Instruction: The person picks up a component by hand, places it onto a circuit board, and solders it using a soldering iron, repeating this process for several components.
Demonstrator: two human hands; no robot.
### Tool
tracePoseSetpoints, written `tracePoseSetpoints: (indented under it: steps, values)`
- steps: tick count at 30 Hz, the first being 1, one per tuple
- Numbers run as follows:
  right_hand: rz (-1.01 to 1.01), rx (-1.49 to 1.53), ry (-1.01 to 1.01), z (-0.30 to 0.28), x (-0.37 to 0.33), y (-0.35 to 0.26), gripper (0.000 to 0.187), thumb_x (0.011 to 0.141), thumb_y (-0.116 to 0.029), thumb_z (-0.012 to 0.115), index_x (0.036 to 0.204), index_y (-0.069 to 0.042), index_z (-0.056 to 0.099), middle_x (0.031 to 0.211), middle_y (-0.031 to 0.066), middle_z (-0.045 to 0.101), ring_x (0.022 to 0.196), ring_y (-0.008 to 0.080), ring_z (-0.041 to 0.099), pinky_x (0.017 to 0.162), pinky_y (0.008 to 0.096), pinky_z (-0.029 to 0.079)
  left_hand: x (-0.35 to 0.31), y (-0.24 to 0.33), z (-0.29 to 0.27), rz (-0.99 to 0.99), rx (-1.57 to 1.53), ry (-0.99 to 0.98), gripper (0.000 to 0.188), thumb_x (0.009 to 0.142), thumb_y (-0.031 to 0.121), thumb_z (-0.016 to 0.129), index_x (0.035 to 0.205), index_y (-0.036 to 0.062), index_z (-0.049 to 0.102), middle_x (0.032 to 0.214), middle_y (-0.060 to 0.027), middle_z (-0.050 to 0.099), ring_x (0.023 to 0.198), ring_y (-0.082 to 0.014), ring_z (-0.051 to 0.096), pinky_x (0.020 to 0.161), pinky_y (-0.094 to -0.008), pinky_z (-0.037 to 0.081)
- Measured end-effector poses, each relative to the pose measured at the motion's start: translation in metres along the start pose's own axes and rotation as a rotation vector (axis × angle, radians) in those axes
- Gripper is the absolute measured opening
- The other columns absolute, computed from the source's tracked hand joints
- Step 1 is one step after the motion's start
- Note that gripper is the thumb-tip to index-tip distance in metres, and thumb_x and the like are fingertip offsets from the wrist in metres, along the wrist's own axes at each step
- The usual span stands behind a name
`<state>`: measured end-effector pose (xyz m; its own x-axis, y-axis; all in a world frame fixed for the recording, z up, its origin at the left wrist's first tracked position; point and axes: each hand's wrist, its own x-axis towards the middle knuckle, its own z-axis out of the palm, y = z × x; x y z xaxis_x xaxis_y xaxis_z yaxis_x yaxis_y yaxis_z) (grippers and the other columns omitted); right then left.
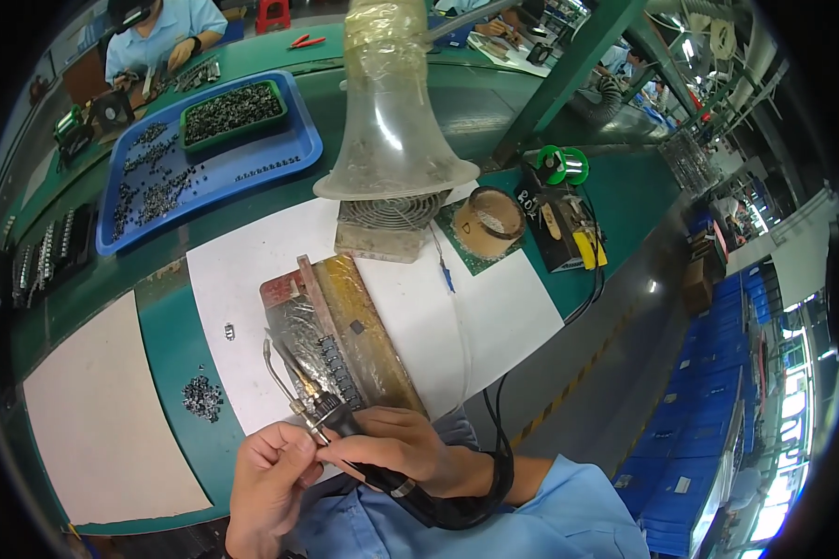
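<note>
My right hand (410, 452) is wrapped round the black handle of a soldering iron (333, 410), its cable looping round my wrist. A thin bent metal tube (278, 377) runs alongside the iron's tip. Close against the rear of that tube, my left hand (275, 470) pinches with thumb and forefinger; what lies between them is too small to make out. Beyond the iron is a tape-covered work fixture (368, 326) with a wooden bar. A row of small black parts (337, 365) lines it, partly behind the iron.
White paper (242, 270) lies under the fixture. A clear fume hood (396, 149) hangs above a fan grille (391, 212). Right of it stand a brown round pot (488, 224) and a green solder spool (562, 166). A blue tray (308, 140) and loose small parts (201, 399) are leftward.
</note>
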<state>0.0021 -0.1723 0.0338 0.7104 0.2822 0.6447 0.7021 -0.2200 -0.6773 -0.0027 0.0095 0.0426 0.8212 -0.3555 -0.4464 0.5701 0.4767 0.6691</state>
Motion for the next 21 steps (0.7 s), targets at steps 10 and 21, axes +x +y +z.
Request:
tracePoseSetpoints:
  steps: [10,21]
  values:
    - [0.213,-0.134,-0.126,-0.005,0.011,-0.013,0.017,0.068,-0.004,0.075,0.079,-0.005,0.061,0.075,0.0103,0.063,0.060,0.0233,0.060,0.053,0.0289,0.049,0.004,0.006,0.007,-0.053,-0.085,-0.019,0.015,0.087,0.011,0.061,0.086,-0.0046,0.062,0.081,-0.0123,0.066,0.057,-0.0075,0.044,0.053,-0.0215,0.036]
    - [0.124,-0.078,-0.163,-0.009,0.012,-0.001,0.031,0.076,-0.001,0.060,0.106,-0.004,0.058,0.075,0.0068,0.058,0.065,0.0209,0.057,0.056,0.0278,0.045,0.016,0.020,-0.002,-0.204,0.034,-0.004,0.013,0.085,0.010,0.062,0.081,-0.0030,0.060,0.087,-0.0144,0.066,0.054,-0.0079,0.047,0.048,-0.0208,0.037]
